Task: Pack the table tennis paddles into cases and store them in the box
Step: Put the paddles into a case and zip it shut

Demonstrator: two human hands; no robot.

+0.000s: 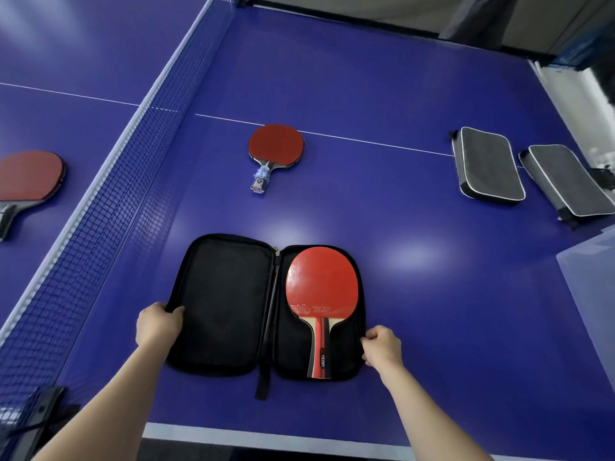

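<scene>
Paddle [322, 281] lies in open case [226, 304], left hand [159, 322] and right hand [382, 347] holding edges.

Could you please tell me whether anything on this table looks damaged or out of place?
The loose paddle beyond the open black case has ragged pale-blue wrapping bunched round its handle, unlike the clean handle of the paddle lying in the case. A third paddle lies alone across the net. Nothing else stands out.

Before me, a blue table tennis table [399, 78], its white centre line [366, 142] meeting the dark net [133, 194] on my left.
</scene>
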